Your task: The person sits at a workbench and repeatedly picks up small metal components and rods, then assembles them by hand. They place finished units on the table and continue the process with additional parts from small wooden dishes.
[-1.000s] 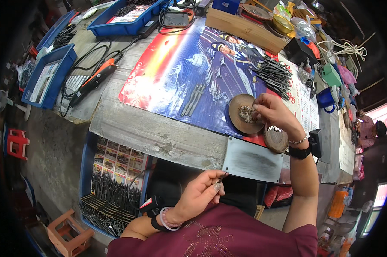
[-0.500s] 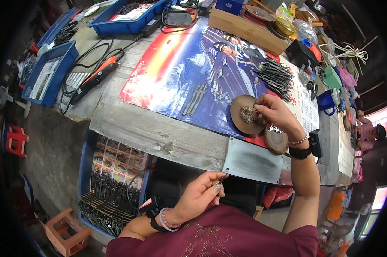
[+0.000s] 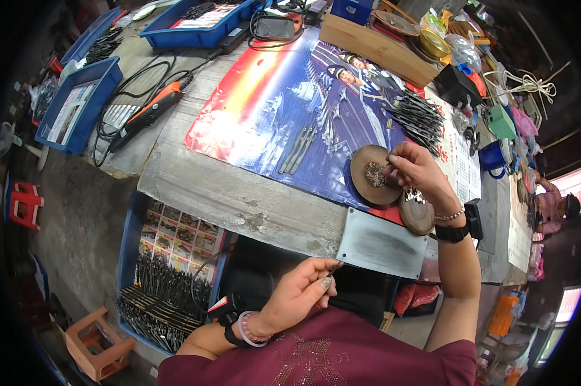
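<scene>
Reaching over the round brown dish (image 3: 375, 175), the right hand (image 3: 419, 170) pinches its fingers together on something tiny at the dish's far rim; what it is cannot be made out. A small heap of little metal bits lies in the dish's middle. Just beside the dish, on its near right side, sits a second, smaller round dish (image 3: 417, 215), partly under the right wrist, which wears a bead bracelet and a black watch (image 3: 461, 226).

The left hand (image 3: 303, 289) hangs below the bench (image 3: 239, 199) edge, close to the body, fingers closed on a thin dark piece whose tip pokes out toward the grey metal plate (image 3: 382, 244). That plate lies at the bench edge, just nearer than the brown dish.

Left of the dish, on a colourful poster (image 3: 271, 103), lie a few slim metal rods (image 3: 298, 149); beyond the dish sits a pile of dark thin tools (image 3: 416, 119). Far left of the dish, an orange power tool (image 3: 149, 114) rests with its cable beside blue trays (image 3: 78, 106).
</scene>
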{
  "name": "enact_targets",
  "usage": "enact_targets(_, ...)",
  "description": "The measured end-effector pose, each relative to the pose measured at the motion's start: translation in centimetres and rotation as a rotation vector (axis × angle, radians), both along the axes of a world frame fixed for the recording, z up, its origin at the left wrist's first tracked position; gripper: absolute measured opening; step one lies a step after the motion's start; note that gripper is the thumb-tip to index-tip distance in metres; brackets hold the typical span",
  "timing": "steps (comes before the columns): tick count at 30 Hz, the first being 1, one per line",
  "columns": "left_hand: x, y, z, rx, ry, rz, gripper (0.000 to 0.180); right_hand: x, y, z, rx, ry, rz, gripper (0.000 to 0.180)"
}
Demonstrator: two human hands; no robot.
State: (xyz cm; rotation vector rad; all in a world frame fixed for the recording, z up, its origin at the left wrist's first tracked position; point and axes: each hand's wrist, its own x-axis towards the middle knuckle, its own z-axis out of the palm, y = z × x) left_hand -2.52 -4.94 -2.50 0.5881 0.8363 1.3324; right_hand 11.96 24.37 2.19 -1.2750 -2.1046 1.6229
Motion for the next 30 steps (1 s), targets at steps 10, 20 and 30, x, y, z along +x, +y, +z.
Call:
enact_targets(10,0.2,0.2,-0.1,0.013,-0.014,-0.016,0.031,-0.2,-0.8,-0.3,0.011,-0.067,0.047,0.015)
enact_targets(20,0.1,0.4,0.0,-0.009,-0.014,-0.015,0.031,0.7,-1.8,-1.1,0.515,-0.033,0.163,0.015)
enact_targets(30,0.4,0.3,-0.1,0.01,0.004,-0.011,0.031,-0.8,-2.8,-3.1,0.87,-0.293,0.26,0.018)
